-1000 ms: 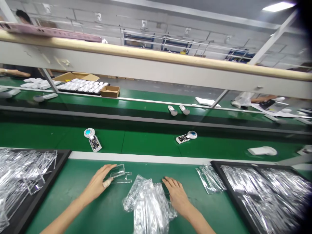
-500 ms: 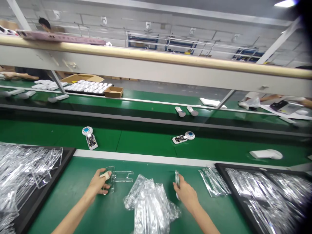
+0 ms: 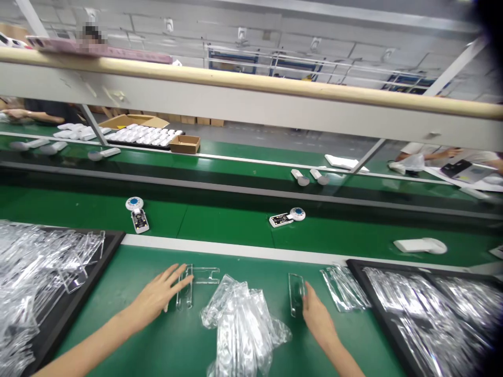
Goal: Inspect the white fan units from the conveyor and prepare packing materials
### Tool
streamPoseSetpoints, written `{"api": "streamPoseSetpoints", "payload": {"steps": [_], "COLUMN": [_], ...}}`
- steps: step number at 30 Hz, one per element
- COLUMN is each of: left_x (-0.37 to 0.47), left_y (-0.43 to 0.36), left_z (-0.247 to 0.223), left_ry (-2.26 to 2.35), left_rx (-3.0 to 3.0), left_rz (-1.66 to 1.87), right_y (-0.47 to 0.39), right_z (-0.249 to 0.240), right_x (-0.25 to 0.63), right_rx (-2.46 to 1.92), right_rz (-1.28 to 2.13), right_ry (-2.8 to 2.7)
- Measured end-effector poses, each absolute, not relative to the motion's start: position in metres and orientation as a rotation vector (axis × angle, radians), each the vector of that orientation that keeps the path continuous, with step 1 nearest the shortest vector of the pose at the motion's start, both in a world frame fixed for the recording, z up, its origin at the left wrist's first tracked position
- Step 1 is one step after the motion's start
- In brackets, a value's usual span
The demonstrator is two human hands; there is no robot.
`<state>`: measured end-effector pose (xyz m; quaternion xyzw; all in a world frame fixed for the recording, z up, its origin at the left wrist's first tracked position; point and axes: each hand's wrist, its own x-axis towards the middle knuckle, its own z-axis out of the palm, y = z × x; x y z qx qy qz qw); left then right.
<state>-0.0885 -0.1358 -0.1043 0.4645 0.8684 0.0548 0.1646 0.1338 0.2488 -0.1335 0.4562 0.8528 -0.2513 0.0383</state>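
Note:
My left hand (image 3: pixel 157 293) lies with its fingers stretched out over the near end of a clear plastic piece (image 3: pixel 189 298) on the green bench. A second clear slotted plastic piece (image 3: pixel 206 276) reaches to the right from it. My right hand (image 3: pixel 316 314) pinches the edge of a clear, flat plastic frame (image 3: pixel 296 294), tilted up above the bench. Between my hands is a heap of clear plastic bags (image 3: pixel 243 324). Several clear strips (image 3: pixel 343 288) lie just to the right of my right hand.
Black trays of clear plastic parts stand at left (image 3: pixel 113 246) and right (image 3: pixel 356 269). Beyond the bench, a green belt (image 3: pixel 220 225) carries white devices (image 3: pixel 140 220), two showing circuit boards. Other people's arms (image 3: pixel 51 110) show across the line.
My left hand's fingers have uncurled and now stretch across the clear piece. My right hand has turned the frame to face me more. The devices on the belt appear shifted left.

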Motion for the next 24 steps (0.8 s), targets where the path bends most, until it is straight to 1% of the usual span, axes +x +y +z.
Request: {"api": "streamPoseSetpoints", "payload": {"steps": [2, 5, 7, 10, 13, 16, 19, 24], "left_x": [-0.096, -0.108, -0.111, -0.111, -0.107, -0.104, -0.103, -0.098], "left_y": [-0.131, -0.121, -0.115, -0.105, -0.089, -0.070, -0.058, -0.051], "left_z": [-0.110, -0.111, -0.103, -0.088, -0.084, -0.089, -0.095, -0.099], "left_ry": [2.248, 2.006, 1.979, 2.077, 2.265, 2.302, 2.294, 2.325], "left_rx": [1.728, 1.989, 2.034, 1.947, 1.689, 1.510, 1.444, 1.332], "left_rz": [0.005, 0.015, 0.082, 0.207, 0.233, 0.170, 0.133, 0.165], "right_y": [0.252, 0.262, 0.271, 0.283, 0.289, 0.290, 0.288, 0.279], "right_z": [-0.133, -0.142, -0.151, -0.158, -0.154, -0.146, -0.141, -0.141], "right_x": [0.141, 0.152, 0.159, 0.163, 0.159, 0.151, 0.146, 0.137], "right_rx": [1.103, 0.405, 0.129, -0.034, -0.073, -0.027, 0.115, 0.514], "right_rz": [-0.421, 0.102, 0.235, 0.321, 0.319, 0.249, 0.048, -0.407], "right_ry": [2.849, 3.088, 3.135, 3.154, 3.168, 3.212, 3.248, 3.219]}}
